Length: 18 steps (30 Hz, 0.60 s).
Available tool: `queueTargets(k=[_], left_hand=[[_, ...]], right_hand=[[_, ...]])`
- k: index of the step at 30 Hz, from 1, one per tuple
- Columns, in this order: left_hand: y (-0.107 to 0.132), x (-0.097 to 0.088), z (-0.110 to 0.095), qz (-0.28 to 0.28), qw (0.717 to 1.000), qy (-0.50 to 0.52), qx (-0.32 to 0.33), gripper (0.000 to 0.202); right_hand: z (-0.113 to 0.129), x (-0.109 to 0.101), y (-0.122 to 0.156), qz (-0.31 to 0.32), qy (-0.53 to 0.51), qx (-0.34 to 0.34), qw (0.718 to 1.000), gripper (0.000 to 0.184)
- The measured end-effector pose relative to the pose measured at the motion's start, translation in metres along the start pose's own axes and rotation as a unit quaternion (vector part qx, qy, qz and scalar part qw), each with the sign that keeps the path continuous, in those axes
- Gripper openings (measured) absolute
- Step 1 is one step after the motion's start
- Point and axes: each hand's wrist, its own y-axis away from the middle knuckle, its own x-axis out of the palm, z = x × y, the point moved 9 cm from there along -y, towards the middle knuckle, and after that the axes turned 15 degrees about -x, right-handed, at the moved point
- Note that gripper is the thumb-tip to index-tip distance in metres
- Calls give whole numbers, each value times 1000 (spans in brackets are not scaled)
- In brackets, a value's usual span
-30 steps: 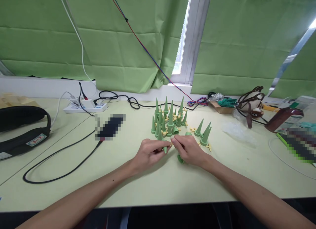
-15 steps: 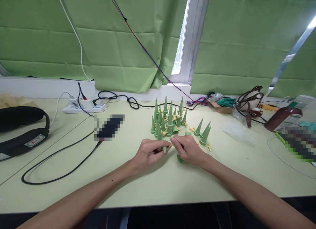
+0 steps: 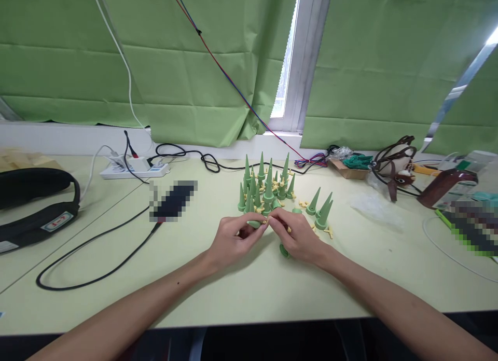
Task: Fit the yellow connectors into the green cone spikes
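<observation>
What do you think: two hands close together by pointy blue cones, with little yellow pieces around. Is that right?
Not quite: the pointy cones are green, not blue, as the head view shows. The left hand and right hand are close together by them, with little yellow pieces around.

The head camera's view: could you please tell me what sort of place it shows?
Probably an indoor workroom or office: small green cones stand clustered on a pale table, a power strip lies toward its back, and green curtains hang behind.
</observation>
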Motion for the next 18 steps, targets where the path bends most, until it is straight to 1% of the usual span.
queueTargets(k=[3,10,18], left_hand=[[0,-1,-1,-10,1000,-10,7,8],[4,-3,-11,-27,996,-45,75,8],[7,-3,-17,-31,992,-56,112,9]], right_hand=[[0,0,1,5,4,-2,1000,23],[0,1,-1,-3,2,-22,1000,23],[2,0,0,2,3,-31,1000,28]])
